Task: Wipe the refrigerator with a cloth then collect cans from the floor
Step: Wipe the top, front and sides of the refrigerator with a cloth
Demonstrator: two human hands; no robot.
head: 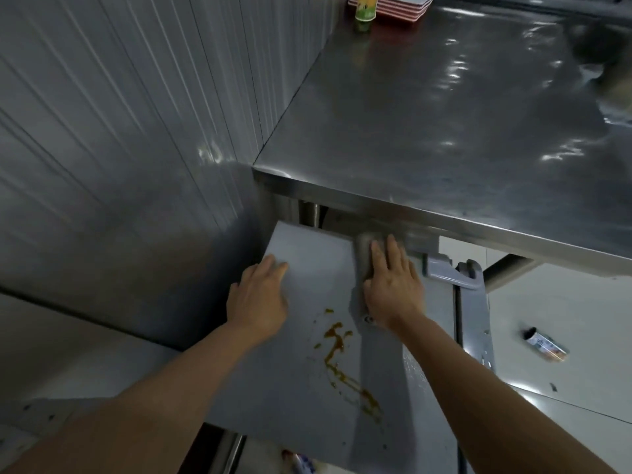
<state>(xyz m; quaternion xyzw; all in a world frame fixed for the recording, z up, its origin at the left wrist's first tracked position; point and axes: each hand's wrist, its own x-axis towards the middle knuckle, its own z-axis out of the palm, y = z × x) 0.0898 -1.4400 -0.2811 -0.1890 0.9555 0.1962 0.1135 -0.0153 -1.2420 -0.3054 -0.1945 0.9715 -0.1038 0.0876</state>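
Right hand (393, 285): fingers flat, pressed cloth (364, 249) onto refrigerator (307, 388) top.
Left hand (261, 299): fingers straight, rested at cloth's 9 o'clock.
Can (545, 345): lay on floor (564, 302), 3 o'clock.

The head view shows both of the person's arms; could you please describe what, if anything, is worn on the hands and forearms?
Nothing is worn as far as the view shows. The left hand and right hand are bare, with no gloves, rings or wristwatch visible. Both forearms are uncovered up to the frame's lower edge, so no sleeves show.
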